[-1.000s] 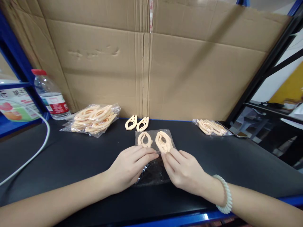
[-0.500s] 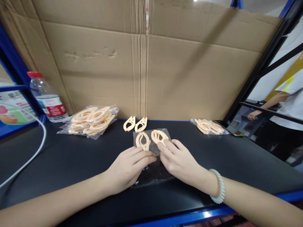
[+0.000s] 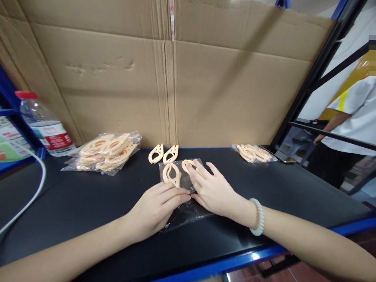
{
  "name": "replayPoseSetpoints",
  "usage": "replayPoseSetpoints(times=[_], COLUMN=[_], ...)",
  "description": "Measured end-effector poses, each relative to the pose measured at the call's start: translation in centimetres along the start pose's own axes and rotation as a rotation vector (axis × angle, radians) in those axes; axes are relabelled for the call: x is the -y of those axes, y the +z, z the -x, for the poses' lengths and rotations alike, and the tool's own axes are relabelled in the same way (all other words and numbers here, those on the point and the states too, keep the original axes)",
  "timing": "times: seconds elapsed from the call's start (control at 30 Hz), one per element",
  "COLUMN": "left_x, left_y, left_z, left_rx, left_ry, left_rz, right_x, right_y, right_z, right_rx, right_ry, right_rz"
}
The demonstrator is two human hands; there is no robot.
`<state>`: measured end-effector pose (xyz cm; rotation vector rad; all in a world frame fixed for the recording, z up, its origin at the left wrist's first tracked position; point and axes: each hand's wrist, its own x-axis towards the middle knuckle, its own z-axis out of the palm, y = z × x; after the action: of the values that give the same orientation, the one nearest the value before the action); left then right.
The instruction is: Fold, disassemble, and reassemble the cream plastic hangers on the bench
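Observation:
A clear plastic bag (image 3: 188,215) lies on the dark tabletop with two cream looped plastic pieces, which resemble folded hangers, at its far end. My left hand (image 3: 160,207) is closed, pinching the film below the left looped piece (image 3: 172,172). Spread fingers of my right hand (image 3: 216,190) rest over the right looped piece (image 3: 188,163), partly covering it. Its thumb is apart from those fingers, close to my left fingertips. Just beyond the bag lie two loose looped pieces (image 3: 163,153), side by side.
A pile of bagged looped pieces (image 3: 107,152) lies at left, near a red-capped bottle (image 3: 48,129) and white cable (image 3: 42,176). Another bagged set (image 3: 254,153) lies at right beside a phone-like flat device (image 3: 279,154). Cardboard (image 3: 117,90) stands behind. A person (image 3: 352,113) stands beyond the frame.
The view has shifted, moving the scene slightly left. My right fingers have spread and moved further over the right looped piece. My left hand keeps its pinch on the bag.

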<state>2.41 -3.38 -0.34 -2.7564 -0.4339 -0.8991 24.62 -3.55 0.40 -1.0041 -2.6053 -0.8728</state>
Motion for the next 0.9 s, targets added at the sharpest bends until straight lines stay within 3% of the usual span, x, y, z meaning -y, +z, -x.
replayPoseSetpoints(times=[0.17,0.3,0.43,0.5,0.63,0.77,0.9], left_x=[0.0,0.5,1.3,1.6,1.7,1.7,1.7], left_y=[-0.4,-1.0,-1.2,-1.2,-1.0,-1.0,-0.9], left_z=[-0.1,0.0,0.3,0.5,0.7,0.8,0.9], left_rx=[0.075,0.139,0.202,0.214,0.206,0.19,0.176], left_ry=[-0.037,-0.023,0.011,0.008,-0.006,-0.037,-0.033], left_rz=[0.017,0.039,0.114,0.144,0.185,0.235,0.246], right_x=[-0.2,-0.8,-2.7,-4.3,-7.1,-8.2,-7.9], right_y=[-0.9,-2.1,-2.4,-1.6,2.0,6.0,8.5], right_z=[0.4,0.8,-0.2,-1.5,-5.3,-9.3,-12.6], right_rx=[-0.031,-0.175,-0.283,-0.227,0.025,0.087,0.117], right_ry=[-0.037,-0.085,0.023,0.061,0.055,0.032,-0.002], right_rz=[-0.076,-0.271,-0.419,-0.413,-0.36,-0.347,-0.333])
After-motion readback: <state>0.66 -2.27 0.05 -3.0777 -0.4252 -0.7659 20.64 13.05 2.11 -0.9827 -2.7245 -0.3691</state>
